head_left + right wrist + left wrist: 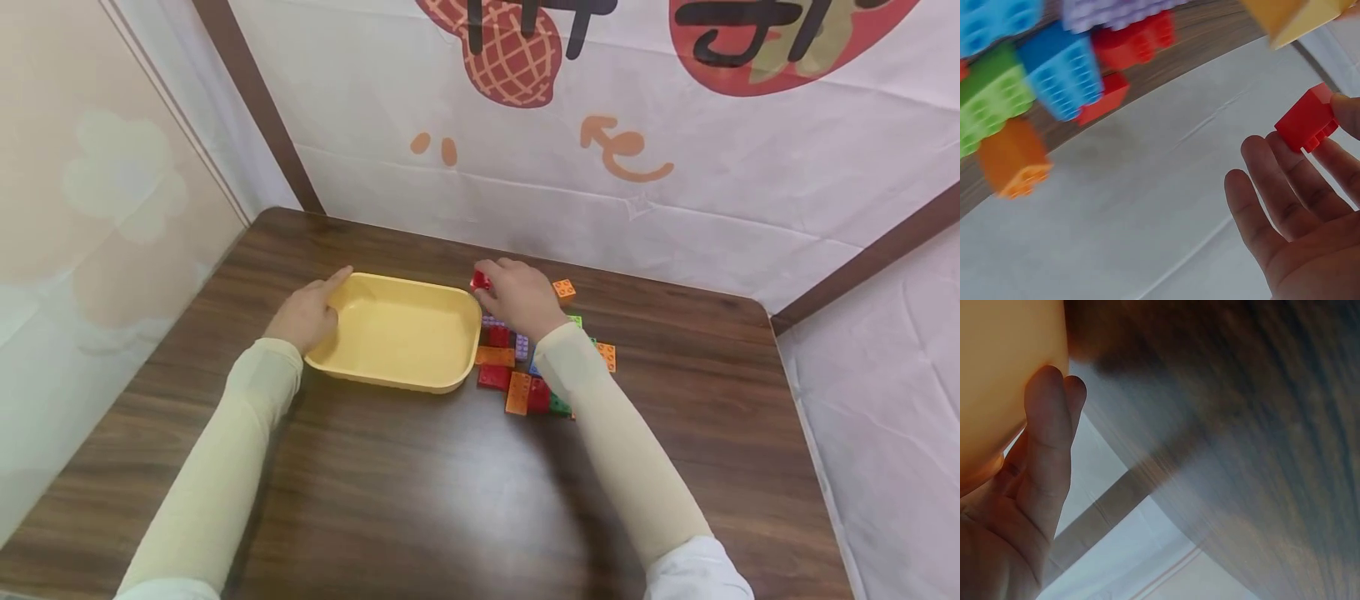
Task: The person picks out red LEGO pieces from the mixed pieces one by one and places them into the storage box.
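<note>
A shallow yellow bin [397,333] stands on the table, and nothing lies in it. My left hand [303,317] grips its left end, thumb inside the rim and fingers against the outer wall [1004,375]. Between thumb and fingertips my right hand [525,296] pinches a small red toy brick [1307,119], its studs turned down in the right wrist view. That hand is just right of the bin, over the far side of a cluster of bricks. The right forearm hides part of the cluster.
Loose bricks lie right of the bin: orange [517,393], purple [521,346], red [493,377], green [558,406] and blue [1063,72] among them. A single orange brick [564,288] sits near the back edge. A white printed cloth [525,192] hangs behind the wooden table [375,483].
</note>
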Motion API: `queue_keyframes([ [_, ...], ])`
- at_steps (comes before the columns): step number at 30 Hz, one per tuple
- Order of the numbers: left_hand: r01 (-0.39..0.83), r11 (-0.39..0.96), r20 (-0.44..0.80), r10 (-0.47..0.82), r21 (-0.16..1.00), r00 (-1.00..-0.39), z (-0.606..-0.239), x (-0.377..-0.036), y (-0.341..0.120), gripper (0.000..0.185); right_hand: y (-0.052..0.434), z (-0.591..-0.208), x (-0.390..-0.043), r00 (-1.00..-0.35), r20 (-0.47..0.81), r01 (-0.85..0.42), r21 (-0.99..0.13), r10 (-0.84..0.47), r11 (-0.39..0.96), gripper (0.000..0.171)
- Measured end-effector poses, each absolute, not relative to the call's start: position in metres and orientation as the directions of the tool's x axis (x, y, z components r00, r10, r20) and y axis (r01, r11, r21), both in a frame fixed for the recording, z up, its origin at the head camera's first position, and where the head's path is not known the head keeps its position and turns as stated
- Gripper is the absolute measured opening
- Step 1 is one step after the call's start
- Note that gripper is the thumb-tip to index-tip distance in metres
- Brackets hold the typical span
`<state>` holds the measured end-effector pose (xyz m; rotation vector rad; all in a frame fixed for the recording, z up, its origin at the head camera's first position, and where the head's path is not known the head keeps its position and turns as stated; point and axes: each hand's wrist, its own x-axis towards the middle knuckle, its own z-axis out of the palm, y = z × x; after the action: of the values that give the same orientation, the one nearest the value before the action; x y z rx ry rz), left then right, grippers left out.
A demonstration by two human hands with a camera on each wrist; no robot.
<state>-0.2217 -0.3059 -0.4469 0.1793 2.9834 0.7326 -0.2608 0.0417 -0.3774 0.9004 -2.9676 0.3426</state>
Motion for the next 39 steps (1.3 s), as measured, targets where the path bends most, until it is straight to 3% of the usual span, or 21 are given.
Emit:
queue_keyframes([
  [12,0.089,0.884,-0.041,0.121,0.458,-0.992,-0.45,-0.225,-0.309,0.077,-0.031,-0.364,-0.261,-0.735,0.079,-0.676,-0.157,-0.674,0.72,0.043],
  [21,0.049,0.89,-0.071,0.091,0.454,-0.993,-0.455,-0.225,-0.31,0.078,-0.082,-0.38,-0.265,-0.67,0.051,-0.74,-0.114,-0.74,0.662,0.032],
  [30,0.102,0.899,0.001,0.112,0.427,-0.994,-0.45,-0.222,-0.309,0.075,-0.121,-0.397,-0.269,-0.647,-0.054,-0.754,-0.102,-0.76,0.649,0.018],
  [39,0.116,0.903,0.03,0.114,0.413,-0.993,-0.454,-0.218,-0.31,0.071,-0.154,-0.422,-0.269,-0.636,-0.111,-0.764,-0.053,-0.764,0.643,0.028],
])
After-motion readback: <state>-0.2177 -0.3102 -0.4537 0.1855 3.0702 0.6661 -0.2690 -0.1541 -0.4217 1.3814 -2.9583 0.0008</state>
